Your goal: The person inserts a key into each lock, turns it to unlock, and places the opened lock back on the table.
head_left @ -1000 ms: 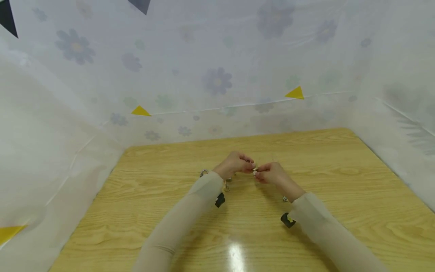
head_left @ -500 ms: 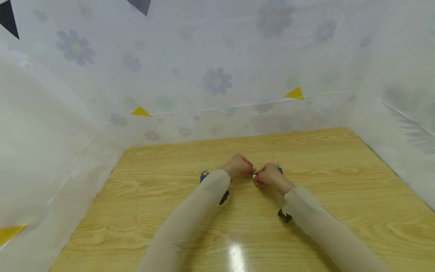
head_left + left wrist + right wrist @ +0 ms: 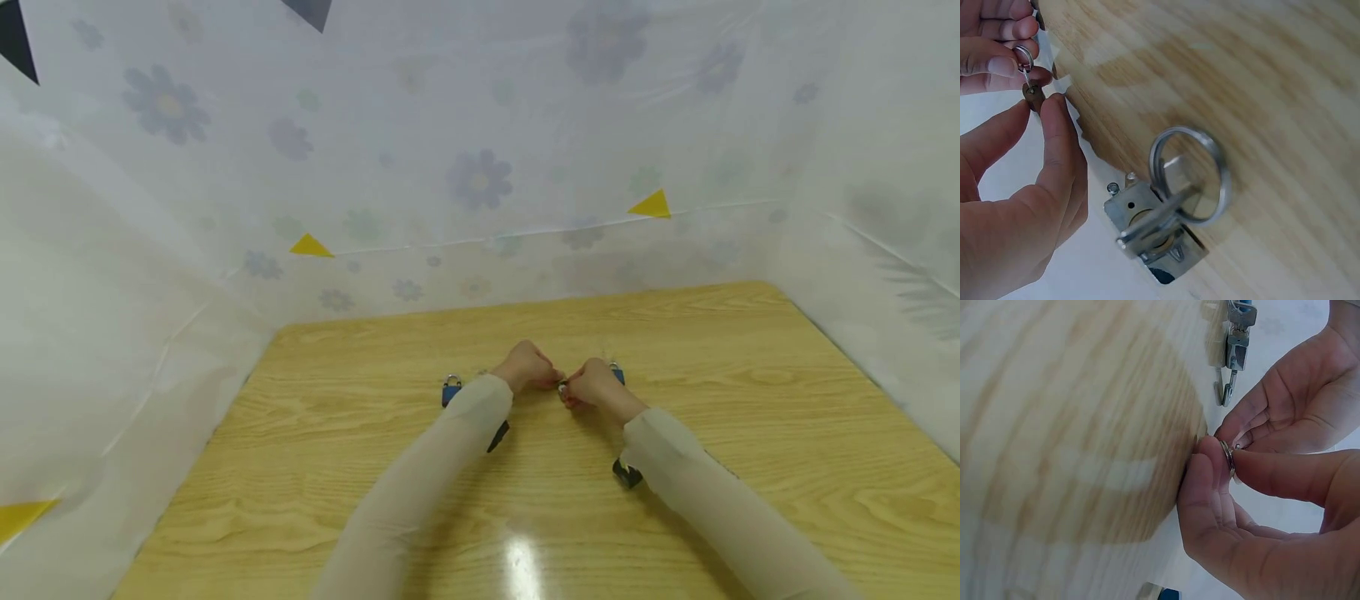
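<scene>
My two hands meet over the middle of the wooden table [image 3: 750,433]. My left hand [image 3: 551,377] [image 3: 1038,103] pinches a small brown piece [image 3: 1034,98] between thumb and finger. My right hand [image 3: 572,390] [image 3: 1222,453] pinches a small metal key ring [image 3: 1227,459] [image 3: 1022,55], and a thin metal part joins the ring to the brown piece. A blue padlock [image 3: 451,392] lies left of my left wrist. Another blue padlock [image 3: 617,372] shows just behind my right hand.
In the left wrist view, a metal lock with a large key ring [image 3: 1191,178] lies on the table by my left hand. Hanging keys [image 3: 1238,331] lie near my fingertips in the right wrist view. White flowered sheets [image 3: 480,179] wall the table on three sides.
Both hands have shifted slightly farther from me and stay joined. The blue padlocks at the left and behind my right hand have come into view.
</scene>
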